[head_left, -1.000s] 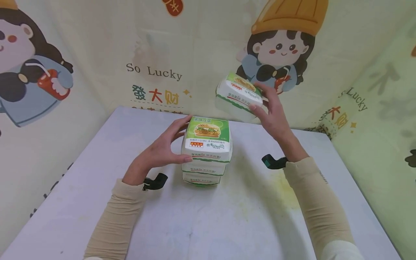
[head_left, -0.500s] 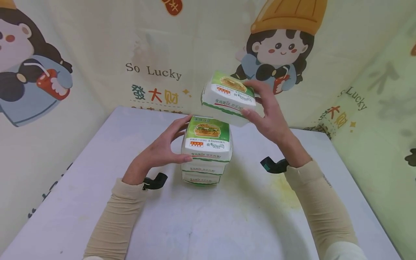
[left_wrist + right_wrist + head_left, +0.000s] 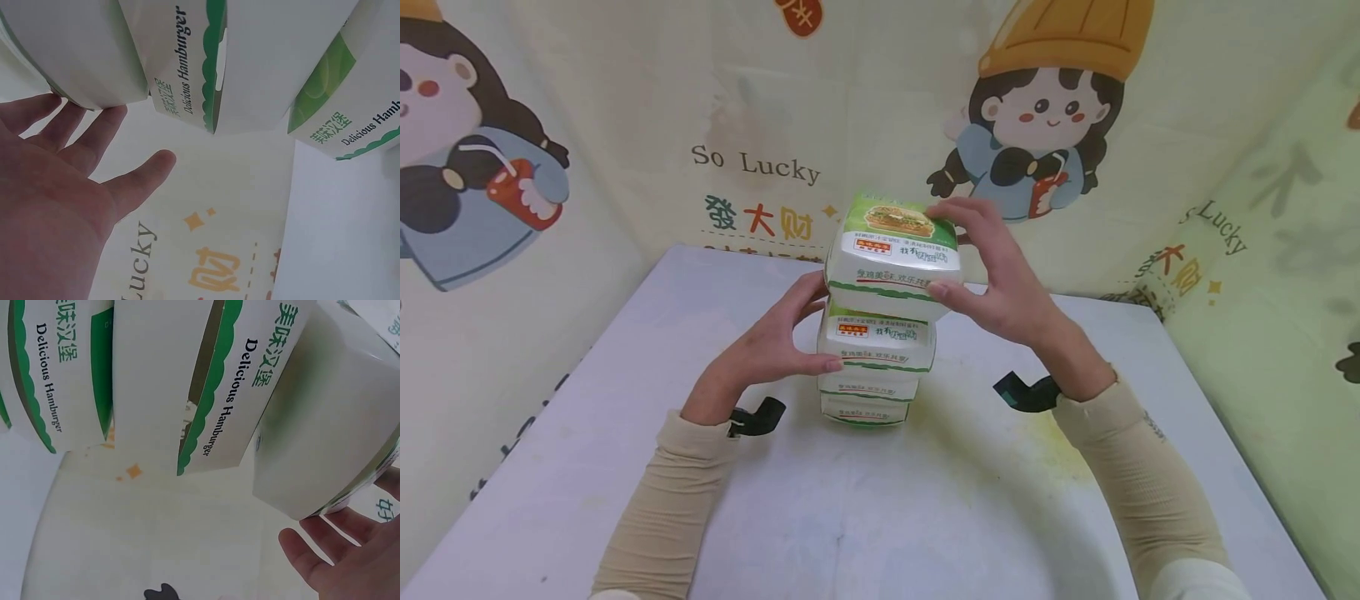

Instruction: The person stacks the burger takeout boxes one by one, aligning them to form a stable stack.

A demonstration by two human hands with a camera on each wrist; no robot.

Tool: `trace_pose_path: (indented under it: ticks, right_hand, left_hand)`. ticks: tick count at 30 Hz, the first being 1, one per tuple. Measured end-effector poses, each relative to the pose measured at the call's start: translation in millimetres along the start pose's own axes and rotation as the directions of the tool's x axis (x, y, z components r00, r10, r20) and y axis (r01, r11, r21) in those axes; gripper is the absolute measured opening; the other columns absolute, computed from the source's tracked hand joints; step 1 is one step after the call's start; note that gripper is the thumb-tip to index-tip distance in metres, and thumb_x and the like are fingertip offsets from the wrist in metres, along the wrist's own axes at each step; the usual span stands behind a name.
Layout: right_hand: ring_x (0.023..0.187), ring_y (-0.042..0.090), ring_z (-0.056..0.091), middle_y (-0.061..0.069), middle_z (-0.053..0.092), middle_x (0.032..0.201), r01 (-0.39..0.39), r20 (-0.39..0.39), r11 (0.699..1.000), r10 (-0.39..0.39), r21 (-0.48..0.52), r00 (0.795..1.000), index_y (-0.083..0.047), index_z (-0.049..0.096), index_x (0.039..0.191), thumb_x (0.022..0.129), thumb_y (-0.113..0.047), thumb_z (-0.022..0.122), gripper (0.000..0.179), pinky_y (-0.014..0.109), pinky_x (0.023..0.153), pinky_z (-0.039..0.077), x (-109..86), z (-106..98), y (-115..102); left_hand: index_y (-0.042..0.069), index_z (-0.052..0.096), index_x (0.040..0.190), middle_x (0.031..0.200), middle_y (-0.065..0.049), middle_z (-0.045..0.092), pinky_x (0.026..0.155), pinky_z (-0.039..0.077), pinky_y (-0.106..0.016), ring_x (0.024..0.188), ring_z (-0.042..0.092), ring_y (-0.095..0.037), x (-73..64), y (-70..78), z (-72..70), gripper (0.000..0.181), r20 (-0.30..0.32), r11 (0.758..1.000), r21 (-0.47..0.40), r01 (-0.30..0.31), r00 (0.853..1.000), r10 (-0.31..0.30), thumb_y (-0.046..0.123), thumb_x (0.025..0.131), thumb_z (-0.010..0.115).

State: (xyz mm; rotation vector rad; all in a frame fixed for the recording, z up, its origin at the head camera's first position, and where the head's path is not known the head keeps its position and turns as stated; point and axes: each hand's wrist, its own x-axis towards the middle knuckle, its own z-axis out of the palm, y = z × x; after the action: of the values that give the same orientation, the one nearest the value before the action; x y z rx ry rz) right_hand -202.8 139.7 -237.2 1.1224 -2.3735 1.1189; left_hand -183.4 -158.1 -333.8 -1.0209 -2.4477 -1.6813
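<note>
In the head view, a stack of white-and-green hamburger boxes [image 3: 872,392] stands near the middle of the table. My left hand [image 3: 767,342] spans the left side of its uppermost box [image 3: 887,337], thumb across the front corner and fingers at the far side. Right above, my right hand [image 3: 1007,283] holds another hamburger box [image 3: 891,271] by its right side, thumb on the front and fingers over the printed top. In the right wrist view, this held box [image 3: 337,412] leans, its base close over the stack; whether they touch, I cannot tell.
A white table [image 3: 880,517] extends around the stack. Behind it hangs a pale cloth [image 3: 625,92] with cartoon figures and lettering, reaching along both sides.
My right hand has brought its hamburger box leftward and down, from the upper right to over the stack, and the box is more level. My left hand has hardly moved.
</note>
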Motion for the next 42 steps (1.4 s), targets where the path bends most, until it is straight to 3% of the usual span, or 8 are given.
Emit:
trace_pose_path:
  ticks: [21,42]
  right_hand:
    - [0.136,0.015,0.033,-0.009,0.029,0.153,-0.059,0.094,0.998,0.062,-0.038,0.994,-0.032,0.041,0.146,0.085,-0.041,0.069,0.067,0.04,0.099,0.05,-7.0,8.1,-4.5]
    - [0.139,0.012,0.027,-0.004,0.029,0.151,-0.063,0.088,0.996,0.068,-0.067,0.994,-0.025,0.035,0.148,0.085,-0.048,0.067,0.074,0.045,0.105,0.043,-5.9,10.3,-10.4]
  left_hand:
    - [0.028,0.027,0.152,0.15,0.007,0.039,0.12,0.025,-0.054,0.141,0.032,-0.013,-1.7,-3.0,-0.8,0.099,0.001,0.998,-0.052,0.032,0.999,-0.032,0.013,0.074,0.084]
    - [0.03,0.023,0.154,0.151,0.006,0.036,0.12,0.026,-0.052,0.141,0.033,-0.015,-3.1,-3.0,-0.9,0.103,0.021,0.996,-0.087,0.018,1.0,-0.016,0.01,0.074,0.084]
